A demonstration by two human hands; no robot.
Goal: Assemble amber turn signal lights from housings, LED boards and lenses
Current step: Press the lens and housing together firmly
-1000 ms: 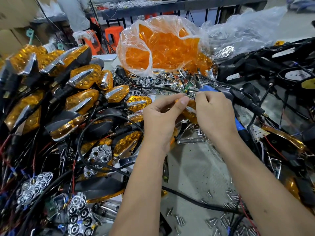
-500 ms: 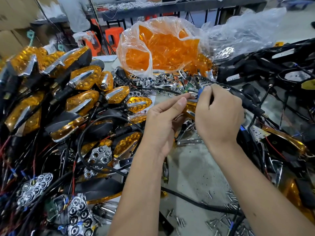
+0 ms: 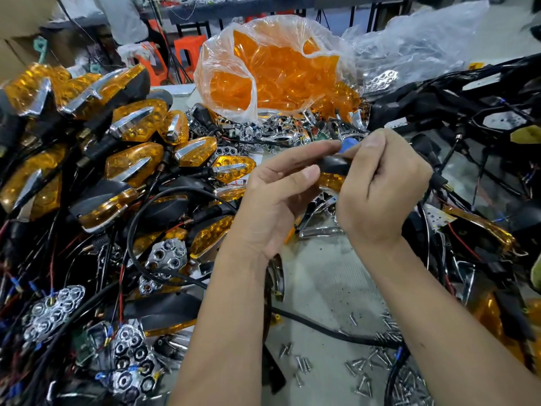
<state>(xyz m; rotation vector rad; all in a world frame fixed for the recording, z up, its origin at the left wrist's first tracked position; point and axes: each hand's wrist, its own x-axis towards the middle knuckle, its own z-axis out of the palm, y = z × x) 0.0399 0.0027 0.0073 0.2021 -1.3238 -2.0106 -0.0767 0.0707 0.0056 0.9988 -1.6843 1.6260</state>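
head view: many finished amber lights [image 3: 137,162] lie beyond the left hand [image 3: 272,200], both hands gripping one unfinished housing [image 3: 333,167]; the right hand [image 3: 380,194] curls around it, parts remaining.

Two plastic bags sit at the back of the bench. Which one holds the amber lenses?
The nearer, central bag, its mouth open and packed with orange lenses. The crumpled clear bag behind it to the right shows no amber, only a chrome honeycomb reflector at its lower edge.
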